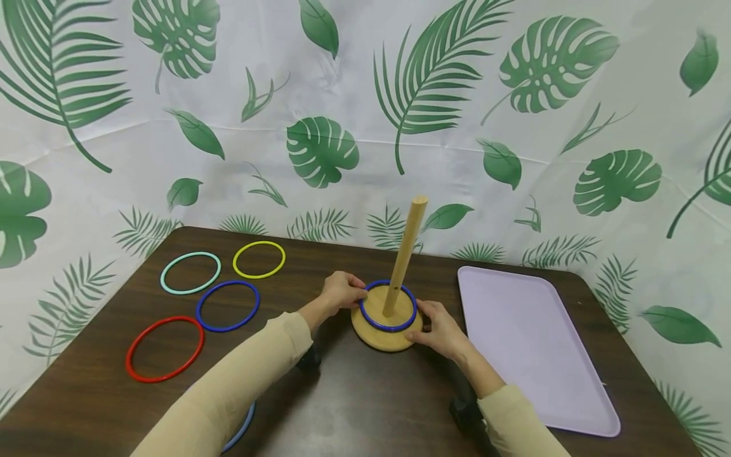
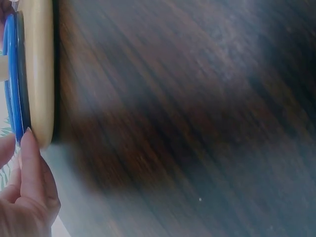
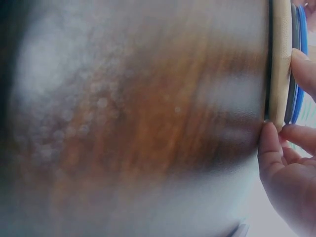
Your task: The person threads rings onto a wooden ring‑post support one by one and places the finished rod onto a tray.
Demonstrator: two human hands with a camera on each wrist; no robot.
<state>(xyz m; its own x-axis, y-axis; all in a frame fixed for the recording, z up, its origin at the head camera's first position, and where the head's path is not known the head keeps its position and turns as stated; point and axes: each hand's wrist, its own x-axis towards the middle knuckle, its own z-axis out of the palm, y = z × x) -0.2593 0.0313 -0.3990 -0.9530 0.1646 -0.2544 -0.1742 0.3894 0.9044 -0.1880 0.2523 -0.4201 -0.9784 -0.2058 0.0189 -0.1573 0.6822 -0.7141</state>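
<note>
A blue ring (image 1: 387, 328) encircles the slanting wooden post (image 1: 405, 254), low over the round wooden base (image 1: 379, 343). From the left, my left hand (image 1: 341, 292) pinches the ring's rim between thumb and fingers. In the left wrist view the fingertips (image 2: 30, 136) sit at the end of the blue rim, close beside the base. My right hand (image 1: 442, 330) holds the ring's right side, its thumb low against the base's face. The right wrist view has another finger (image 3: 269, 140) at the base's outer edge. A dark band lies between ring and wood.
On the left of the dark table (image 1: 365, 406) lie a mint ring (image 1: 165, 284), a yellow ring (image 1: 259, 277), another blue ring (image 1: 228, 329) and a red ring (image 1: 131, 365). A light blue ring (image 1: 242, 431) is partly hidden by my left sleeve. A lilac tray (image 1: 525, 343) occupies the right.
</note>
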